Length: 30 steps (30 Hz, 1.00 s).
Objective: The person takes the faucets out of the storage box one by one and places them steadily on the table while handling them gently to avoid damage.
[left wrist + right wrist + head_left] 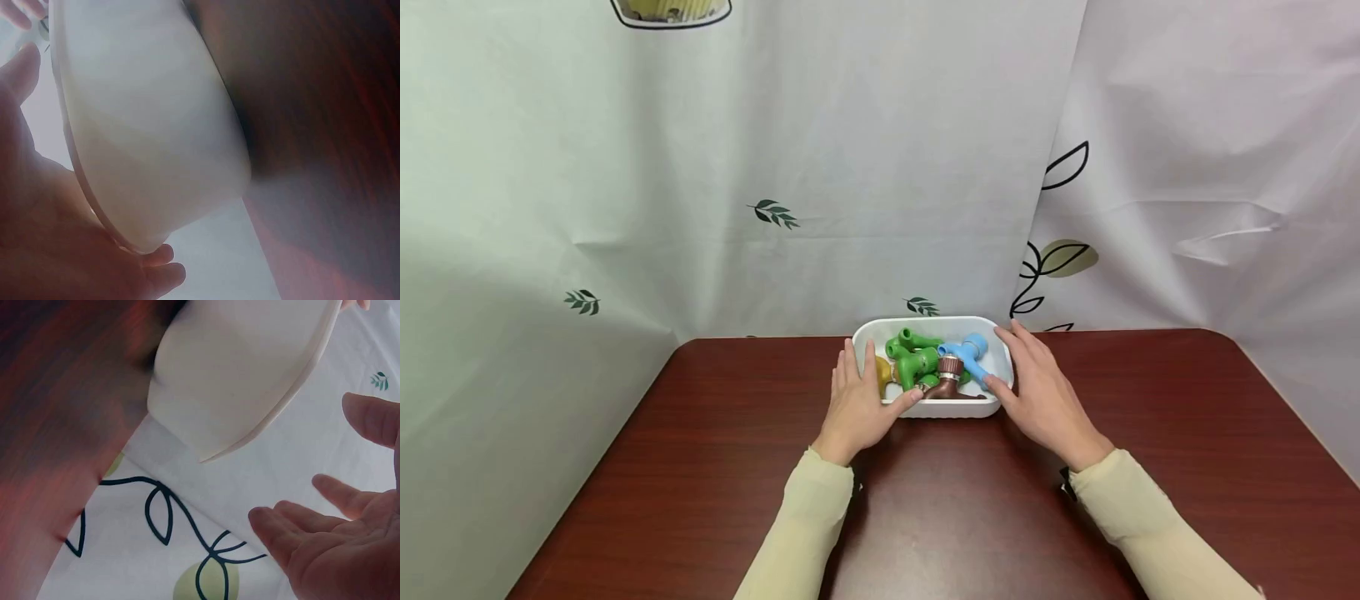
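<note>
A white plastic tub (955,408) stands near the far edge of the table, holding several plastic taps. Among them are a light blue tap (976,365) on the right, a brown tap (950,379) in front, several green taps (917,364), and a yellow one (886,373) partly hidden by fingers. My left hand (856,414) rests at the tub's left end, fingers straight and spread, thumb over the near rim. At the right end is my right hand (1048,404), its fingers extended; in the right wrist view its fingers (275,534) are apart from the tub wall (231,369).
The dark red wooden table (940,517) extends to both sides and toward me. Behind it hangs a pale cloth (880,167) with leaf prints, close beyond the tub.
</note>
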{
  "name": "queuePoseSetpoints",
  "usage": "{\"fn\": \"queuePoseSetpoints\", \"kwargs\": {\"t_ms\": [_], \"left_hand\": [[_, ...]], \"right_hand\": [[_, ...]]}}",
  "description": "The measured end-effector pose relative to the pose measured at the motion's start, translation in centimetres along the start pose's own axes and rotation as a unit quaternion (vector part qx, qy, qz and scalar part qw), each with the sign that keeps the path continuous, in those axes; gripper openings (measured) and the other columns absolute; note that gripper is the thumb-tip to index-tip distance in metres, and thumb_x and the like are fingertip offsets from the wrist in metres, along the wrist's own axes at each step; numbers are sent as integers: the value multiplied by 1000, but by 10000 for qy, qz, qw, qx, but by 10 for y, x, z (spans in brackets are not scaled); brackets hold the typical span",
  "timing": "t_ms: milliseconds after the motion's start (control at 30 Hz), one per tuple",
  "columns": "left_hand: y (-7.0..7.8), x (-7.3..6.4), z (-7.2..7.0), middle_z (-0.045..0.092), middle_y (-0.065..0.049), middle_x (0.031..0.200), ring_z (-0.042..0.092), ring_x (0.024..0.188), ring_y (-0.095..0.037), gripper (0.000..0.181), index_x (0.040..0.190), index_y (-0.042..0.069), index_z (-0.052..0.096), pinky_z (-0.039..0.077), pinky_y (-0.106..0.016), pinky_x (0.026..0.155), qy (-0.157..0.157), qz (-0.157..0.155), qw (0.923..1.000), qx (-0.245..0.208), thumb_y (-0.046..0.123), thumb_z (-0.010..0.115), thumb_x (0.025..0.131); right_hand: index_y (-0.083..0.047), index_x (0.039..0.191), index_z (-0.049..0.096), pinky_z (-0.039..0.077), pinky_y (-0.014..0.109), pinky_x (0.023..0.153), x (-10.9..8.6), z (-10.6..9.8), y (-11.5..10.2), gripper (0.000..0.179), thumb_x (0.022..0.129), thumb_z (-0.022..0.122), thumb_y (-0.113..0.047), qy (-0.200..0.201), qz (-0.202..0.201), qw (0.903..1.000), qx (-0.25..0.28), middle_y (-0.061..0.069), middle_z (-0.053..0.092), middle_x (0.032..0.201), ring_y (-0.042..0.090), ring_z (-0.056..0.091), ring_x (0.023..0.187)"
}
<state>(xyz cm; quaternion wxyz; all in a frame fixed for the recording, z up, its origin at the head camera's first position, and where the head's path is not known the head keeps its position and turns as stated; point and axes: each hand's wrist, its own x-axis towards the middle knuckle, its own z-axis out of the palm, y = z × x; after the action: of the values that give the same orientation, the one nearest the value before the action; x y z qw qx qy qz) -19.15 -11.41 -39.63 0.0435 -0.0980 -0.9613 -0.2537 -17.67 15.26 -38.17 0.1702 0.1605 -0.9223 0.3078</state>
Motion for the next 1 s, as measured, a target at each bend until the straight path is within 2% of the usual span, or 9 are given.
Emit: {"fn": "queuePoseSetpoints", "kwargs": {"t_ms": [300,367,600,800,1000], "left_hand": [[-1,1,0,-1,-33,162,-2,151,-43,114,152,-17,12,9,-50,121,53,102,9999,-59,61,65,89],[-2,1,1,-1,-33,162,-1,151,-44,115,152,-18,11,12,-50,120,27,71,9999,-92,61,66,89],[-4,0,1,-4,-32,162,15,146,-52,121,152,-18,9,37,-51,110,-111,-207,9995,-187,64,68,85],[-3,1,0,2,-34,161,21,143,-56,127,152,-18,8,36,-52,110,-85,-368,9992,-157,66,72,82],[-4,2,2,14,-34,158,26,142,-50,130,152,-19,8,40,-50,107,36,-393,9991,-159,65,76,78]], "right_hand": [[-6,148,49,32,58,109,4,7,-4,58,96,70,-18,-83,-127,9999,11,20,37,157,40,36,141],[-6,147,50,32,57,110,4,8,-4,56,96,69,-18,-113,-121,9999,34,20,39,156,40,37,140],[-2,147,48,32,57,110,4,13,-7,57,96,69,-15,-221,-63,9997,94,20,40,155,41,38,140],[5,148,44,31,56,111,7,19,-11,61,95,70,-14,-286,-84,9994,182,23,40,154,43,38,139],[4,147,46,32,55,112,12,25,-16,59,96,69,-15,-363,-134,9989,274,21,40,154,40,38,141]]}}
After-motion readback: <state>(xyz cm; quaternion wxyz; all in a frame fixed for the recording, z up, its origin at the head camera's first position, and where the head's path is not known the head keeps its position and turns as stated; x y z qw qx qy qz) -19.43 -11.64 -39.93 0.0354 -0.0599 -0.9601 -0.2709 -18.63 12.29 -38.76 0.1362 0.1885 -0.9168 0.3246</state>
